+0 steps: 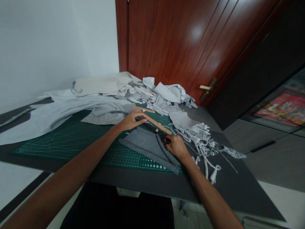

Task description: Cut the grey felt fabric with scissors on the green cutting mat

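A pair of black-handled scissors [152, 128] is in my right hand [175, 145], fingers closed round the handles. The blades point up and left toward my left hand [134, 120]. Its thumb and forefinger are pinched together, apparently on a dark grey fabric strip [118, 112] whose tail shows behind the hand; the pinched spot itself is hard to see. Below both hands lies a dark grey fabric piece [147, 143] with rolled edges. A wooden ruler [159, 125] lies just beyond the scissors, and another wooden ruler [149, 110] is farther back.
A green cutting mat [71, 140] covers much of the dark table [143, 181]. Light grey cloth [59, 109] spreads at left, with cream fabric [100, 84] behind it. Fabric scraps [145, 93] heap at the back, and knotted cords [202, 143] at right. A wooden door [164, 38] stands behind.
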`<state>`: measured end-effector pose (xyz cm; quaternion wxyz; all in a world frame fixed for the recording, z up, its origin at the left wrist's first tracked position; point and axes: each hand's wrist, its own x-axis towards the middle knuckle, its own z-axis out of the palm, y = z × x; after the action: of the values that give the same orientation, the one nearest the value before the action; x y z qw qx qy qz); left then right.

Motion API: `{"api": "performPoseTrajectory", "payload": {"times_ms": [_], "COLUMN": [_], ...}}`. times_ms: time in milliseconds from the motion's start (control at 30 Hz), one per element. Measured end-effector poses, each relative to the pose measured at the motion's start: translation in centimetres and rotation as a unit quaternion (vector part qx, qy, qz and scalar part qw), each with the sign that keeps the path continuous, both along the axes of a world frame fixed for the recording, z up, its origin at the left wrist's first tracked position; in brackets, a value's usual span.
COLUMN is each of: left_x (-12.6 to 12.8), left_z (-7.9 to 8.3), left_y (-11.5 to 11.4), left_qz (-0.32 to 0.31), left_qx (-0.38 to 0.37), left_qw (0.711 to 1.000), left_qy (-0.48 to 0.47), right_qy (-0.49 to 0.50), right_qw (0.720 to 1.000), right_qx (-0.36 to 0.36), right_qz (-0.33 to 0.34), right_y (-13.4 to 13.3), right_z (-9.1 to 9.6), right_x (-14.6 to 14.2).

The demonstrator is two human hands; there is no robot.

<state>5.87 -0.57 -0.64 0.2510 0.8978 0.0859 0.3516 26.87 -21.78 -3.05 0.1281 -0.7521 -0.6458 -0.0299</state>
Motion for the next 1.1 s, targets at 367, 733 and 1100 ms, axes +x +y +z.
{"api": "performPoseTrajectory", "payload": {"times_ms": [367, 733, 1100], "left_x": [0.4, 0.6, 0.4], "left_z": [-0.3, -1.9, -2.5], "left_y": [0.7, 1.6, 1.8], "left_qz": [0.061, 0.083, 0.115], "left_qx": [-0.078, -0.158, -0.119], "left_qw": [0.993, 0.978, 0.986], "left_qy": [-0.069, -0.106, -0.031], "right_qy": [0.016, -0.005, 0.125], "right_qw": [1.0, 0.997, 0.987], "right_qx": [-0.002, -0.023, 0.088], "right_qz": [-0.022, -0.076, -0.046], "right_y": [-0.1, -1.2, -1.3], "right_z": [-0.3, 0.2, -0.1], "right_x": [1.0, 4.2, 5.5]}}
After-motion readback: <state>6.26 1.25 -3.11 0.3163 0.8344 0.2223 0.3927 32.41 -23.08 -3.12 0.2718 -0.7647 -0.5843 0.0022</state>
